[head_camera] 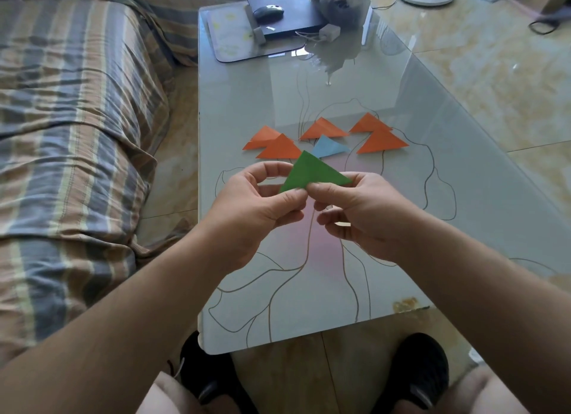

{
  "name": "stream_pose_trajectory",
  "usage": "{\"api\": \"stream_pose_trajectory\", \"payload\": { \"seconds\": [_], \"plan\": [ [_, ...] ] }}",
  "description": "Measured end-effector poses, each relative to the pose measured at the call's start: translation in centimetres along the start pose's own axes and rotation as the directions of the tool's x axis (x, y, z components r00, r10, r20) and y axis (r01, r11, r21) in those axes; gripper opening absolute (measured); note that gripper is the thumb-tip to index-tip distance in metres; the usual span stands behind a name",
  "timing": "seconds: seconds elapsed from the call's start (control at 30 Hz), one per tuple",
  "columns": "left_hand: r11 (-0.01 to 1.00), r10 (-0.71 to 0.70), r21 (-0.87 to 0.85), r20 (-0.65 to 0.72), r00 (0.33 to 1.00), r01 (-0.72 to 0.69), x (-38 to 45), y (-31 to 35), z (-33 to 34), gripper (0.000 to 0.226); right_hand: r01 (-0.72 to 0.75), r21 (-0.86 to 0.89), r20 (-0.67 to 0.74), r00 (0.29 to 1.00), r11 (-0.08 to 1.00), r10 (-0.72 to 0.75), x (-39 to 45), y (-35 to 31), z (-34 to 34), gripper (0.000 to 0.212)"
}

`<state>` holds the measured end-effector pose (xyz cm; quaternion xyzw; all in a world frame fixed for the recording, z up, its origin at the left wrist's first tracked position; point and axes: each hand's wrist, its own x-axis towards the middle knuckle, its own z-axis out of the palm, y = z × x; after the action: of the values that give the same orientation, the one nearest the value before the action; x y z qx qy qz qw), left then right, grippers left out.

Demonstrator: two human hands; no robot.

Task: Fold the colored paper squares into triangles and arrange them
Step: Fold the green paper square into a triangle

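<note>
1. Both bare forearms reached forward from the lower corners of the view and converged at the middle.
2. The left hand (250,206) was raised, its thumb and curled fingers (272,168) pinching the lower left corner of a green paper triangle (310,172).
3. The right hand (361,212) pinched the triangle's lower edge (thumb on top), its remaining fingers curled beneath the palm.
4. The thumbs nearly touched.
</note>
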<state>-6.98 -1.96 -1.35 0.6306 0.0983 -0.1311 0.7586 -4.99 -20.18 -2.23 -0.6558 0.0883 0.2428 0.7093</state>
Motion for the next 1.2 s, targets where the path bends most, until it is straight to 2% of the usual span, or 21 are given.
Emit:
{"api": "stream_pose_trajectory", "payload": {
  "seconds": [0.27,0.33,0.43,0.57,0.77,0.9,1.07,1.2],
  "plan": [
    [0.993,-0.008,0.12,-0.009,1.0,0.009,0.1,0.7,-0.5,0.039,0.009,-0.004,0.053,0.999,1.0,-0.009,0.1,-0.4,-0.4,0.017],
    [0.992,-0.013,0.127,-0.034,0.999,0.017,0.2,0.8,-0.7,0.034,0.012,-0.008,0.045,0.999,1.0,-0.012,0.2,-0.4,-0.4,0.014],
    [0.991,-0.035,0.128,-0.052,0.998,0.042,0.3,0.6,-0.8,0.03,0.009,-0.017,0.025,1.0,1.0,-0.009,0.3,-0.3,-0.4,0.026],
    [0.988,-0.046,0.146,-0.062,0.997,0.055,0.4,0.9,-1.0,0.053,0.002,-0.027,0.006,1.0,1.0,-0.002,0.3,-0.3,-0.3,0.025],
    [0.981,-0.049,0.181,-0.08,0.996,0.063,0.5,0.8,-1.4,0.062,-0.005,-0.003,-0.027,1.0,1.0,0.004,0.3,-0.3,-0.4,0.029],
    [0.979,-0.047,0.195,-0.086,0.995,0.063,0.6,0.8,-1.4,0.055,0.009,0.034,-0.015,1.0,0.999,-0.009,0.3,-0.7,-0.5,0.026],
    [0.976,-0.072,0.198,-0.081,0.994,0.087,0.7,0.7,-1.4,0.033,-0.015,0.066,-0.023,1.0,0.998,0.016,0.2,-1.0,-0.4,0.038],
    [0.97,-0.072,0.226,-0.085,0.994,0.089,0.6,0.6,-1.2,0.023,-0.043,0.1,-0.055,0.997,0.994,0.048,0.1,-1.1,-0.2,0.038]
  ]
}}
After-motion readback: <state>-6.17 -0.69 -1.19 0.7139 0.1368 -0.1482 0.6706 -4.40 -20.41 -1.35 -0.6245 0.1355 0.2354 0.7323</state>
